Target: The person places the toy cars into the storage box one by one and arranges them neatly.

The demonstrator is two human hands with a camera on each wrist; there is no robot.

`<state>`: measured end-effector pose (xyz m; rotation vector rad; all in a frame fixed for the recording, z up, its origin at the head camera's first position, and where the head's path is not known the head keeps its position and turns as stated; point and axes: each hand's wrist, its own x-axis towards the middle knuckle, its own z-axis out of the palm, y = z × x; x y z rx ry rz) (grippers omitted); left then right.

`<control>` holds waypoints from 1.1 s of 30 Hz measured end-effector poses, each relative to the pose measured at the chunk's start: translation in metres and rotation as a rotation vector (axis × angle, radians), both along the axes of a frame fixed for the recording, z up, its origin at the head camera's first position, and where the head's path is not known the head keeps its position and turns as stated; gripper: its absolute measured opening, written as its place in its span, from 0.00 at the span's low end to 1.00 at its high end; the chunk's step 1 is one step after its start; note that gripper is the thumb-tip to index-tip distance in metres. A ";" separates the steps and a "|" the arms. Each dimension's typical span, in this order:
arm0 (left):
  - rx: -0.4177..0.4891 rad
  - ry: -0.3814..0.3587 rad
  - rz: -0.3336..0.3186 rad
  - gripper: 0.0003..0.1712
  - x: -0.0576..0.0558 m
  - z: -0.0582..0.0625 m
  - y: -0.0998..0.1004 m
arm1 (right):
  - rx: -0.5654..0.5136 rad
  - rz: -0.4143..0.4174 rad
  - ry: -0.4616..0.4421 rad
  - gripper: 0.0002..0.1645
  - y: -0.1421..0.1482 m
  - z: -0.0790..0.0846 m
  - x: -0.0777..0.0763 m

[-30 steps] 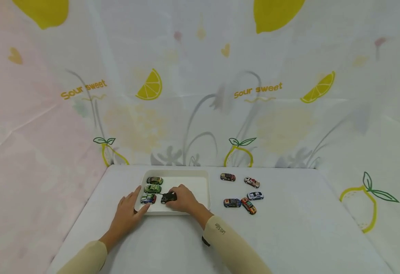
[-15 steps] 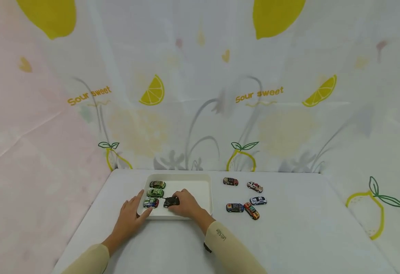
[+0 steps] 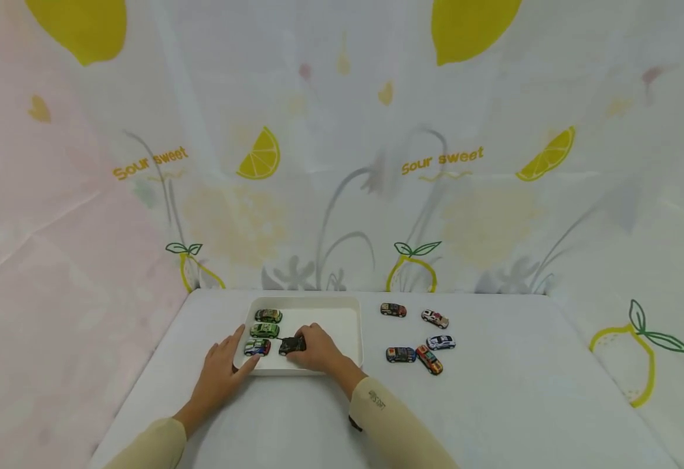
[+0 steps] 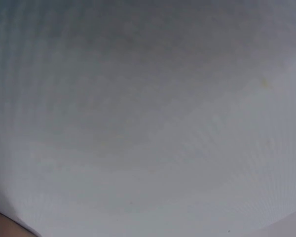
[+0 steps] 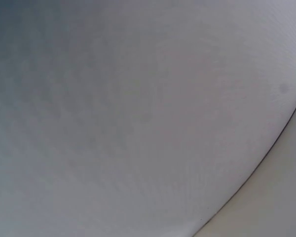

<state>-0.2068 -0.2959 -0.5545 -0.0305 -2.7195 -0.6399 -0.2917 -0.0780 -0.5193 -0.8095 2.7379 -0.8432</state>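
Note:
In the head view, my right hand point(image 3: 320, 350) grips a black toy car point(image 3: 290, 346) inside the white tray point(image 3: 330, 302), its fingers over the car's right end. Left of that car, a column of three toy cars stands along the tray's left side: a dark patterned one point(image 3: 268, 316) at the back, a green one point(image 3: 264, 331) in the middle, and a blue, green and white one point(image 3: 256, 347) in front. My left hand point(image 3: 221, 368) rests at the tray's left front corner with fingers extended, thumb close to the front car. Both wrist views show mostly blurred pale surface.
Right of the tray several toy cars lie on the white table point(image 3: 494, 404): a dark red one point(image 3: 393, 309), a white and red one point(image 3: 434, 318), a white one point(image 3: 440, 342), a blue one point(image 3: 400, 355) and an orange-red one point(image 3: 429, 359). A lemon-print cloth point(image 3: 330, 130) stands behind.
The head view has shifted slightly, moving the whole scene a little down in the frame. Both hands and the black toy car keep the same places relative to the tray.

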 end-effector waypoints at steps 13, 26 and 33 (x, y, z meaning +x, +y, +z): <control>0.004 0.023 -0.001 0.45 0.001 0.000 0.000 | -0.040 0.000 -0.007 0.25 0.002 -0.002 -0.001; 0.005 0.025 0.001 0.44 0.005 -0.005 0.000 | -0.052 0.008 0.002 0.24 0.003 -0.007 0.003; 0.005 0.041 0.002 0.45 0.002 -0.005 -0.002 | -0.050 0.007 -0.009 0.23 0.003 -0.002 0.001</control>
